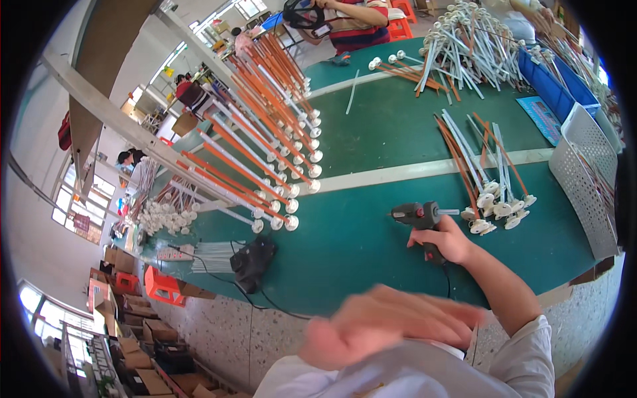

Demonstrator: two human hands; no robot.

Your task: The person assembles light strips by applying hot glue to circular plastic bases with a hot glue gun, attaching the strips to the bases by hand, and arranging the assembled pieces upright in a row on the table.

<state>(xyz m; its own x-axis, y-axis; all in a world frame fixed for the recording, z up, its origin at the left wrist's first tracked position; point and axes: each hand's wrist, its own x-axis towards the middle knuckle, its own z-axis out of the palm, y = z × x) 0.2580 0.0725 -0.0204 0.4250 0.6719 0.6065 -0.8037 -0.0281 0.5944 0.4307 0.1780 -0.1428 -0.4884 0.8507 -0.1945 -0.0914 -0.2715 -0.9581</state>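
My right hand (451,240) is wrapped round the handle of a dark hot glue gun (417,213), with a pale glue stick out of its back end. It is over the green table, left of a bunch of orange and white rods with white round bases (494,205). Low in front of my body, my left hand (391,325) is blurred by motion. Its fingers look stretched out to the right, and I see nothing held in it. At left, rows of orange and white rods (259,132) stand on white round bases.
A black holder (252,263) and a cable lie at the table's near left edge, beside pale glue sticks (212,257). A white perforated basket (584,179) and blue bin (554,83) stand at right. A rod heap (464,50) lies at the far side, near another person (355,26).
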